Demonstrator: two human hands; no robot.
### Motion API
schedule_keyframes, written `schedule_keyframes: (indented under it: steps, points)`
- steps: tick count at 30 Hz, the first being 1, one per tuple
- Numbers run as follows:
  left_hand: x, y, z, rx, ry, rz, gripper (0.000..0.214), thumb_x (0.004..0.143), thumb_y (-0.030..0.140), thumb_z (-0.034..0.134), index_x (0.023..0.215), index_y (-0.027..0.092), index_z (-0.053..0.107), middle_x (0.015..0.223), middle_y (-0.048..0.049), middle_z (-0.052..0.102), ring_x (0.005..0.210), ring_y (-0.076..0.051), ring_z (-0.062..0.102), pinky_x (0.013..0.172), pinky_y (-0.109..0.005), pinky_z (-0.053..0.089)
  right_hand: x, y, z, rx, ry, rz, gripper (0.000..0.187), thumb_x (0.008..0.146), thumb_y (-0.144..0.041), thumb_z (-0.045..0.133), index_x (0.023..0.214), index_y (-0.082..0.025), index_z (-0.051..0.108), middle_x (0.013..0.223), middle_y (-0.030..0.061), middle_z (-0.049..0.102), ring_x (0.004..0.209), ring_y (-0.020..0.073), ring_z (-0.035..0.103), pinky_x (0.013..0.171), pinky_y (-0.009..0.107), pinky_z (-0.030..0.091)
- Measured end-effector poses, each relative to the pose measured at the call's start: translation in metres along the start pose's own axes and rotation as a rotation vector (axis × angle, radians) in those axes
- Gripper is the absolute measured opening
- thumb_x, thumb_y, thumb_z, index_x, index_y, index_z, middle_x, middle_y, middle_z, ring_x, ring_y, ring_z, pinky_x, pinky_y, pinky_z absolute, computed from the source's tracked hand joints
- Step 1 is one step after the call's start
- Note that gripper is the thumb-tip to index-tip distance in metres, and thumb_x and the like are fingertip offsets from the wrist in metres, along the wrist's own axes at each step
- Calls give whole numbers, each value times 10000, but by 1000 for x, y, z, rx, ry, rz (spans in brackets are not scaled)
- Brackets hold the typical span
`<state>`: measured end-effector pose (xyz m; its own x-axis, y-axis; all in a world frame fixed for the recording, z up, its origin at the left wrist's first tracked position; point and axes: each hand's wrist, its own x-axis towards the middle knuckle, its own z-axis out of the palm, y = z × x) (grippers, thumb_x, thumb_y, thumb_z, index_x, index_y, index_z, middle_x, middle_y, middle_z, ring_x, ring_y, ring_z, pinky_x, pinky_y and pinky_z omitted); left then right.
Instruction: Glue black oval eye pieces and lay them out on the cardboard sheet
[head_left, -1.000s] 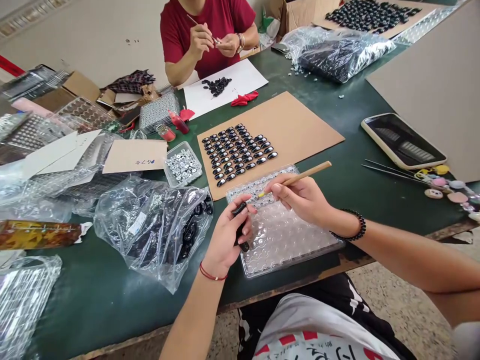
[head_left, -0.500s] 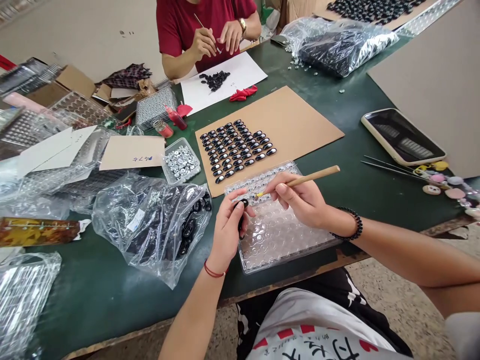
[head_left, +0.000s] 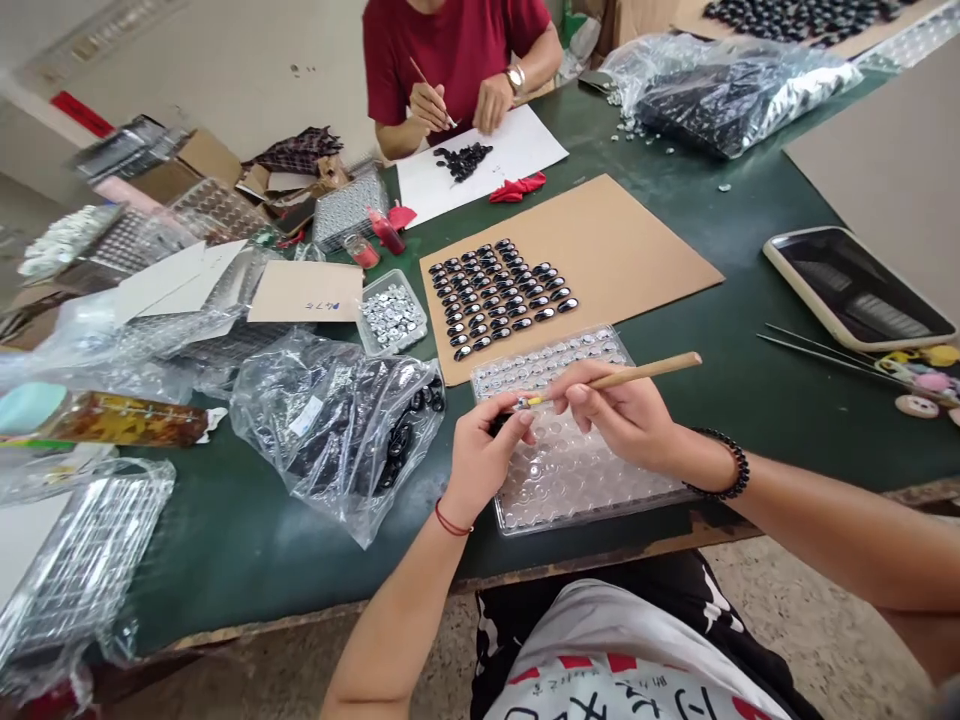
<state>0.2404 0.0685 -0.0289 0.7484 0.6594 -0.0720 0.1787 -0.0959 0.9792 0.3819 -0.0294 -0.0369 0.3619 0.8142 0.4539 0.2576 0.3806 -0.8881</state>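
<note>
Close to the table's near edge, over a clear bubble tray (head_left: 585,480), our two hands meet. Our left hand (head_left: 480,460) is curled nearly closed, thumb and fingertips pinching a small black piece (head_left: 501,423) that is mostly hidden behind the fingers. Our right hand (head_left: 626,412) is closed in a pen grip around a wooden stick (head_left: 649,371). Its yellow tip (head_left: 527,402) points left and reaches the black piece; we cannot tell whether the two touch. The black piece thus sits between both hands, just above the tray's upper left part.

The tray lies flat on the green table (head_left: 712,350), and its far rows look filled with small shiny bits. Near our left hand, on its left, lies a crumpled plastic bag (head_left: 330,430) with dark pieces gathered at its mouth.

Just beyond the tray, meeting its far edge, a brown cardboard sheet (head_left: 637,250) carries neat rows of glossy black ovals (head_left: 506,295). Beside the sheet's left edge stands a small clear box (head_left: 391,315) of silvery bits. Off to the right lie tweezers (head_left: 817,350) and, a little farther, a phone (head_left: 855,285).

At the far side of the table, a person in a red shirt (head_left: 450,40) holds a thin stick in one hand (head_left: 431,105) above a white paper (head_left: 517,145) that bears a heap of black pieces (head_left: 461,160).
</note>
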Motion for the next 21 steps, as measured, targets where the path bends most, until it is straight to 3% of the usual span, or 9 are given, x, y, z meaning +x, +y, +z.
schedule_keyframes:
  steps: [4,7,9,11,14,15,18,21]
  points:
    - [15,5,-13,-47,65,3,244,767,348,611,928,173,665,530,5,552,404,-58,394,383,-179,251,0,-5,-3,118,154,-26,221,906,-298,401,888,-211,603,681,10,556,448,72,463,420,234,377]
    - [50,8,-47,-282,204,-11,244,766,330,621,933,154,642,516,26,504,369,-26,317,348,-150,203,2,-7,-6,181,267,-41,234,902,-310,407,862,-209,615,673,20,549,445,81,464,403,241,358]
    - [73,10,-71,-501,350,-69,202,734,268,664,874,128,627,504,44,460,363,-10,298,337,-127,198,2,-6,-6,160,263,-47,226,904,-291,404,868,-206,610,673,20,547,446,80,460,404,238,352]
    - [84,11,-82,-552,392,-100,182,771,288,625,812,114,599,493,63,402,351,3,268,332,-109,198,2,-4,-5,86,210,-53,214,909,-271,391,891,-202,592,688,18,549,445,76,447,408,230,350]
    - [68,10,-66,-567,344,-103,224,779,333,613,908,150,604,515,67,406,353,-3,281,331,-112,217,1,1,-4,-149,75,-109,178,902,-240,400,912,-190,570,691,13,557,486,84,463,459,225,376]
    - [57,10,-55,-505,241,-84,261,794,353,590,986,176,605,526,60,430,367,-14,313,341,-118,241,1,2,-3,-259,18,-146,164,895,-229,410,905,-184,568,693,15,567,520,91,485,490,226,387]
    - [21,15,-23,1,51,79,246,805,383,563,887,181,679,545,16,547,422,-60,440,419,-172,369,0,5,0,-585,-142,-256,133,876,-207,437,857,-172,563,712,21,601,602,116,533,559,240,392]
    - [4,21,-9,459,-24,256,219,829,339,536,922,214,691,801,-25,685,645,-135,604,631,-243,473,-2,6,3,-740,-212,-309,129,868,-207,446,809,-168,554,692,19,604,591,125,527,562,253,379]
